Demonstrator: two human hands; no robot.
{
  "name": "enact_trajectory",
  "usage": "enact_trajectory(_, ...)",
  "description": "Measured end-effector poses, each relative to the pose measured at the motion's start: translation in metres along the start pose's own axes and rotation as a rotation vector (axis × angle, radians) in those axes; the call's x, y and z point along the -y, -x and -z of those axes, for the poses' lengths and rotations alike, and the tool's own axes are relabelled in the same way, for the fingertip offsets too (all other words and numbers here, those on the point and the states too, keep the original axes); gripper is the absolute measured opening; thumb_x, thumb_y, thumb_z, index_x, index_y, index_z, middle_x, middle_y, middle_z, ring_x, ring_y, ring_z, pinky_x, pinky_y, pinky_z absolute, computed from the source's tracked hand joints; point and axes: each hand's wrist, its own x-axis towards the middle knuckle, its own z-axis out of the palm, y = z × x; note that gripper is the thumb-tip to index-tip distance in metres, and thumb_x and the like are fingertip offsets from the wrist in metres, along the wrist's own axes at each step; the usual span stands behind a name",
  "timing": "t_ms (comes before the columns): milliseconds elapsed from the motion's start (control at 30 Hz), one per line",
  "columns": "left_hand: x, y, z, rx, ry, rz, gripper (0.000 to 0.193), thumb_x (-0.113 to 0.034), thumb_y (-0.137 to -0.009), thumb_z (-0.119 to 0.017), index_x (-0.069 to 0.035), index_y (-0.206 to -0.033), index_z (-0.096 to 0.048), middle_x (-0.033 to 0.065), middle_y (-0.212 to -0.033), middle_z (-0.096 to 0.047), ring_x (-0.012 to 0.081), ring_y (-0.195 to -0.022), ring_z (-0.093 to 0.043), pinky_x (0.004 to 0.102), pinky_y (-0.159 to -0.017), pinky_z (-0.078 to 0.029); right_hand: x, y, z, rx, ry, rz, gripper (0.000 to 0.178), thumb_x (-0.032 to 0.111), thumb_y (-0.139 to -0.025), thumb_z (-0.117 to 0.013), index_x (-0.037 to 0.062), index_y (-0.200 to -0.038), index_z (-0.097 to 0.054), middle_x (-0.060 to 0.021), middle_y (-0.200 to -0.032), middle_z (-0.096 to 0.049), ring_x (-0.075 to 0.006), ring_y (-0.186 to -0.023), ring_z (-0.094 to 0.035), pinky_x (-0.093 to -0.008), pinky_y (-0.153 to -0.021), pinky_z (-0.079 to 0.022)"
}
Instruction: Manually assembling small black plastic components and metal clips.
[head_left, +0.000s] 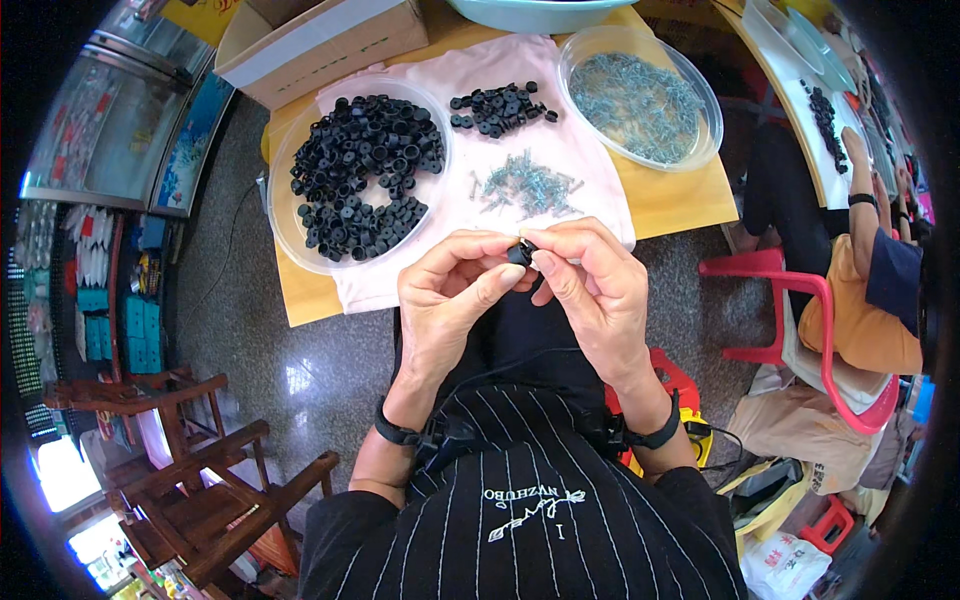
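Between my two hands, just in front of the table's near edge, is a small black round plastic cap [517,254]. The thumb and fingertips of my left hand [452,285] pinch it from the left. My right hand [595,285] closes on it from the right, its fingertips meeting at the cap's top; whether they also hold a screw is too small to tell. Beyond my hands, a loose pile of silvery screws [528,184] lies on a pink cloth [465,160]. Behind it is a small heap of black caps [500,108].
A clear round tub [273,215] of black caps stands left on the cloth. Another clear tub [714,135] of screws stands right. A cardboard box [325,55] and a pale basin [540,14] sit behind. At right, another person works beside a red chair [828,330]; wooden chairs [215,490] stand lower left.
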Motion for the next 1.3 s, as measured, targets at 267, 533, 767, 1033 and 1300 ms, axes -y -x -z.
enact_trajectory(267,0.002,-0.005,-0.003,-0.093,0.101,0.047,0.019,0.005,-0.081,-0.069,0.000,-0.100,-0.066,0.0092,-0.101,-0.067,0.0152,-0.093,-0.064,0.0279,-0.087,-0.051,-0.006,-0.002,-0.006,-0.028,0.238,0.184,0.039,-0.008,-0.072,-0.072,0.0007,-0.110,-0.064,-0.0097,-0.098,-0.061,-0.0077,-0.065,-0.056,-0.0208,-0.056,-0.049)
enact_trajectory(533,0.011,-0.004,-0.007,-0.096,0.251,0.108,0.015,0.005,-0.080,-0.070,-0.002,-0.092,-0.067,0.0089,-0.105,-0.065,0.0147,-0.095,-0.062,0.0283,-0.087,-0.051,-0.018,0.000,-0.011,-0.134,0.386,0.265,0.034,-0.007,-0.071,-0.072,0.0010,-0.103,-0.064,-0.0093,-0.090,-0.062,-0.0163,-0.068,-0.058,-0.0251,-0.054,-0.048)
enact_trajectory(767,0.018,-0.006,-0.008,-0.152,0.298,0.130,0.015,0.005,-0.080,-0.070,-0.001,-0.093,-0.067,0.0083,-0.105,-0.065,0.0140,-0.095,-0.062,0.0276,-0.087,-0.051,-0.020,-0.004,-0.013,-0.138,0.433,0.326,0.030,-0.008,-0.070,-0.071,-0.0002,-0.099,-0.065,-0.0107,-0.084,-0.062,-0.0212,-0.072,-0.059,-0.0289,-0.059,-0.049)
enact_trajectory(1033,-0.007,-0.025,0.004,-0.125,-0.018,0.058,0.011,-0.001,-0.085,-0.067,0.001,-0.096,-0.068,0.0047,-0.096,-0.067,0.0106,-0.088,-0.063,0.0233,-0.080,-0.050,-0.006,-0.049,0.013,0.233,0.409,0.096,0.022,0.001,-0.075,-0.071,0.0016,-0.097,-0.067,-0.0055,-0.078,-0.059,-0.0112,-0.059,-0.055,-0.0243,-0.053,-0.045)
enact_trajectory(1300,-0.034,-0.049,0.075,-0.378,-1.143,-0.183,0.011,-0.005,-0.080,-0.069,0.001,-0.089,-0.067,0.0116,-0.086,-0.065,0.0238,-0.079,-0.060,0.0316,-0.069,-0.048,0.001,-0.183,0.058,-0.101,0.810,0.385,0.024,0.014,-0.086,-0.066,0.0032,-0.107,-0.067,-0.0043,-0.088,-0.064,-0.0104,-0.076,-0.057,-0.0250,-0.071,-0.046)
